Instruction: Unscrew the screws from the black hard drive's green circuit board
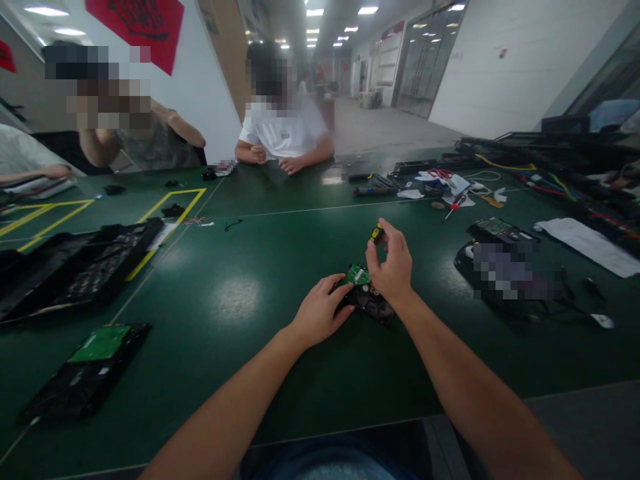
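Note:
A black electronic device (373,305) with an exposed green circuit board (358,274) lies on the table in front of me. My left hand (323,310) grips its left side, fingers on the board's edge and thumb along the near side. In my right hand (395,267), a screwdriver (377,233) with a yellow and black handle is pinched between thumb and fingers. It stands nearly upright above the board. Whether its tip touches a screw is too small to tell.
A similar black device with a green board (100,343) lies at the near left, beside a black open casing (90,267). To the right are another circuit board (503,230), a white sheet (593,245), a red screwdriver (453,210) and cables (550,187). People sit across the green table (200,373).

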### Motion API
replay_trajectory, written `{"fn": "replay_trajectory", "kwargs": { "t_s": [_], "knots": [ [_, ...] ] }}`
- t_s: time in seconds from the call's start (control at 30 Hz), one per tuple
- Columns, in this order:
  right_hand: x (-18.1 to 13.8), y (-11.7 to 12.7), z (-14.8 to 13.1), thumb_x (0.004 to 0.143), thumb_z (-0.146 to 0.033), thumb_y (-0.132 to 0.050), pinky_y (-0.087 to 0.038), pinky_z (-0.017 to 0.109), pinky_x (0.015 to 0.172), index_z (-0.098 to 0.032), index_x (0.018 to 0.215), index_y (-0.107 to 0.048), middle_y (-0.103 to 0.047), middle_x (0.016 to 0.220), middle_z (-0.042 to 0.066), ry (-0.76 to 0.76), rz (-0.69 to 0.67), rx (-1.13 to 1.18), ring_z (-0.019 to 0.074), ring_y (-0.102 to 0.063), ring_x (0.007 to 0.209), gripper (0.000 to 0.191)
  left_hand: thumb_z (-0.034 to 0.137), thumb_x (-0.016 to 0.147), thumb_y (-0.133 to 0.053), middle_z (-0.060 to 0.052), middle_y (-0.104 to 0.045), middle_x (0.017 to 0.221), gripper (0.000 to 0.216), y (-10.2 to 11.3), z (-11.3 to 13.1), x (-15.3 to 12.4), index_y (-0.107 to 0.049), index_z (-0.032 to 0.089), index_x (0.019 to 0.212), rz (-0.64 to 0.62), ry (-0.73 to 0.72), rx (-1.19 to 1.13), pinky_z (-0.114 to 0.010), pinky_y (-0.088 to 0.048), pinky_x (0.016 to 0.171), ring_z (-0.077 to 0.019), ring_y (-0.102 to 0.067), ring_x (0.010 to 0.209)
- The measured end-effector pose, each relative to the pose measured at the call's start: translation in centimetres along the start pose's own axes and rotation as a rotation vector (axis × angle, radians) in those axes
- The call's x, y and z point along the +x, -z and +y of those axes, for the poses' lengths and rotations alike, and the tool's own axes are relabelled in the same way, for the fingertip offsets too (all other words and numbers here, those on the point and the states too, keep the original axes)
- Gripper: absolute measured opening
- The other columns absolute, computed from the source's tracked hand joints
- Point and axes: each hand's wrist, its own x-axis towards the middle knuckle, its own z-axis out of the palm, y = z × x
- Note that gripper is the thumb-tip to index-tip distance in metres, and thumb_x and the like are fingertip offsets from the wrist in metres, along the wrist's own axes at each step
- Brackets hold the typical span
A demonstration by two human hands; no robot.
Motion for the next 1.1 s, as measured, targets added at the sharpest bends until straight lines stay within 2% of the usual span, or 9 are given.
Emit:
{"fn": "replay_trajectory", "kwargs": {
  "t_s": [0.17,0.27,0.4,0.57,0.73,0.83,0.97,1.1],
  "knots": [
    [0.15,0.11,-0.36,0.098,-0.036,-0.066,-0.061,0.05,0.091,-0.026,0.143,-0.051,-0.064,0.124,0.012,0.019,0.034,0.013,0.0273,-0.064,0.107,0.049,0.035,0.101,-0.066,-0.019,-0.053,0.152,0.05,0.1,0.08,0.04,-0.057,0.019,0.147,-0.01,0.0,0.006,-0.057,-0.052,0.114,-0.0353,-0.054,0.141],
    [0.06,-0.01,-0.41,0.1,-0.034,-0.061,-0.062,0.05,0.092,-0.026,0.148,-0.047,-0.062,0.132,0.014,0.021,0.018,0.051,0.0284,-0.064,0.113,0.05,0.034,0.1,-0.066,-0.018,-0.053,0.153,0.05,0.16,0.12,0.05,-0.057,0.021,0.147,-0.002,-0.001,0.0,-0.058,-0.052,0.114,-0.0354,-0.054,0.141],
    [-0.14,-0.21,-0.17,0.103,-0.03,-0.055,-0.064,0.049,0.092,-0.025,0.155,-0.041,-0.062,0.137,0.015,-0.001,-0.021,0.08,0.0272,-0.068,0.11,0.054,0.035,0.101,-0.065,-0.018,-0.053,0.153,0.049,0.22,0.17,0.09,-0.058,0.02,0.147,-0.008,0.002,-0.001,-0.057,-0.052,0.114,-0.0355,-0.054,0.141],
    [-0.08,-0.07,-0.04,0.1,-0.036,-0.063,-0.064,0.05,0.089,-0.028,0.149,-0.047,-0.063,0.133,0.014,0.016,-0.006,0.045,0.0288,-0.067,0.111,0.053,0.034,0.1,-0.066,-0.017,-0.053,0.153,0.049,0.24,0.23,0.13,-0.057,0.023,0.147,0.0,0.004,-0.011,-0.059,-0.053,0.113,-0.0354,-0.054,0.141],
    [-0.05,-0.18,-0.15,0.1,-0.03,-0.058,-0.063,0.051,0.094,-0.025,0.151,-0.043,-0.062,0.137,0.016,0.0,0.007,0.078,0.028,-0.069,0.109,0.053,0.035,0.101,-0.066,-0.018,-0.053,0.154,0.049,0.33,0.3,0.18,-0.057,0.023,0.147,-0.001,0.004,-0.006,-0.059,-0.053,0.113,-0.0358,-0.054,0.141],
    [-0.05,-0.21,-0.24,0.1,-0.031,-0.061,-0.064,0.048,0.088,-0.025,0.149,-0.044,-0.063,0.134,0.015,-0.024,0.024,0.086,0.0255,-0.069,0.102,0.053,0.035,0.101,-0.066,-0.018,-0.053,0.153,0.049,0.34,0.3,0.2,-0.057,0.02,0.147,-0.008,0.003,0.001,-0.057,-0.052,0.114,-0.0354,-0.054,0.141],
    [0.1,0.03,-0.36,0.097,-0.035,-0.067,-0.064,0.046,0.083,-0.028,0.144,-0.05,-0.061,0.128,0.012,0.01,0.024,0.062,0.0258,-0.066,0.104,0.05,0.034,0.1,-0.066,-0.017,-0.053,0.154,0.049,0.25,0.25,0.15,-0.058,0.023,0.147,0.0,0.006,-0.009,-0.059,-0.052,0.114,-0.035,-0.055,0.141],
    [0.19,0.07,-0.39,0.099,-0.03,-0.062,-0.065,0.047,0.088,-0.027,0.144,-0.05,-0.06,0.131,0.013,0.034,0.015,0.098,0.0262,-0.068,0.106,0.047,0.034,0.1,-0.066,-0.017,-0.053,0.154,0.049,0.27,0.24,0.1,-0.058,0.023,0.147,0.004,0.002,-0.015,-0.059,-0.052,0.114,-0.0351,-0.055,0.141]
  ]
}}
